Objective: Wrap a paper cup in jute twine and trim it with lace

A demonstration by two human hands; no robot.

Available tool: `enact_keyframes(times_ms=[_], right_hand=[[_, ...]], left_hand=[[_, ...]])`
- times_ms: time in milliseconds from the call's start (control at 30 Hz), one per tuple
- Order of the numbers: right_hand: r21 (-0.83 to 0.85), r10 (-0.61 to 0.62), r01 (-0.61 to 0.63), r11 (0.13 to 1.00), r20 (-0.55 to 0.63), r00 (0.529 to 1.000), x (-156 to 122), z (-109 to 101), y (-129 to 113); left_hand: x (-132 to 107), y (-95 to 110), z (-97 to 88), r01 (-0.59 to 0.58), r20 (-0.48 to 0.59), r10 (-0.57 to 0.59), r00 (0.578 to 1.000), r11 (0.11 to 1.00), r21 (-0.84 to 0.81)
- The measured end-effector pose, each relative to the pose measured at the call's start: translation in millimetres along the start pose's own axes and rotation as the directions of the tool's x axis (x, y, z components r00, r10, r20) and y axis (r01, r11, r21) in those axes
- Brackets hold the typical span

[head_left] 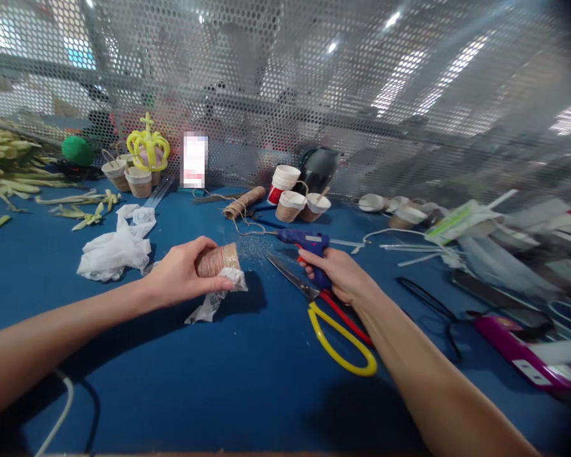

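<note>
White cable [68, 404], left fingers [217, 284] curled round twine-wrapped cup [217, 260], right fingers [313, 259] gripping blue glue gun [309, 239], scissors [310, 293] between, twine roll [243, 202] beyond

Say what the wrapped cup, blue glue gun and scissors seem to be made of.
Wrapped cup: matte brownish twine, perhaps jute, judging by its fine windings; core hidden.
Blue glue gun: likely rigid plastic, given its smooth, evenly coloured body.
Scissors: apparently metal blades, with grey sheen; smooth yellow and red handles, probably plastic.

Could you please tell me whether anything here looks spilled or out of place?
Yes: tiny pale specks lie scattered on the blue tabletop between the brown twine-wrapped cup and blue glue gun, resembling loose debris.
</note>
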State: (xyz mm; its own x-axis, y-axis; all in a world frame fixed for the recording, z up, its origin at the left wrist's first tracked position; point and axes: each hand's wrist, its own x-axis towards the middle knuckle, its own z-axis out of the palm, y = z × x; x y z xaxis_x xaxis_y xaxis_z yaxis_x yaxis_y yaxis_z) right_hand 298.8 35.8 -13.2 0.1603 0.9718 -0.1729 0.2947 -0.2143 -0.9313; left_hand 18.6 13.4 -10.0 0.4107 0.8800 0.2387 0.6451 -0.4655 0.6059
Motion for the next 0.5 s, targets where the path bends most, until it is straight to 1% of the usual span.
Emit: enact_keyframes(times_ms=[100,200,300,400,500], right_hand=[[-0.125,-0.014,0.013,0.992,0.000,1.000,7.3,5.7,-1.6],[-0.293,-0.055,0.046,0.955,-0.025,0.998,14.4,8.9,-1.0],[-0.469,-0.119,0.082,0.879,-0.049,0.992,21.5,10.4,1.0],[-0.605,-0.179,0.107,0.789,-0.060,0.982,26.0,12.1,0.6],[-0.692,-0.250,0.137,0.708,-0.065,0.966,18.8,14.7,-7.2]], left_hand=[[-0.5,0.8,0.0,-0.018,0.004,0.018,1.000,1.000,0.011],[-0.9,0.7,0.3,-0.038,0.000,0.038,0.999,0.999,0.023],[-1.3,0.2,0.4,-0.057,0.002,0.057,0.998,0.998,0.020],[-1.7,0.5,0.2,-0.073,0.004,0.073,0.997,0.997,0.003],[-2.3,2.2,-0.4,-0.065,-0.001,0.065,0.998,0.998,-0.022]])
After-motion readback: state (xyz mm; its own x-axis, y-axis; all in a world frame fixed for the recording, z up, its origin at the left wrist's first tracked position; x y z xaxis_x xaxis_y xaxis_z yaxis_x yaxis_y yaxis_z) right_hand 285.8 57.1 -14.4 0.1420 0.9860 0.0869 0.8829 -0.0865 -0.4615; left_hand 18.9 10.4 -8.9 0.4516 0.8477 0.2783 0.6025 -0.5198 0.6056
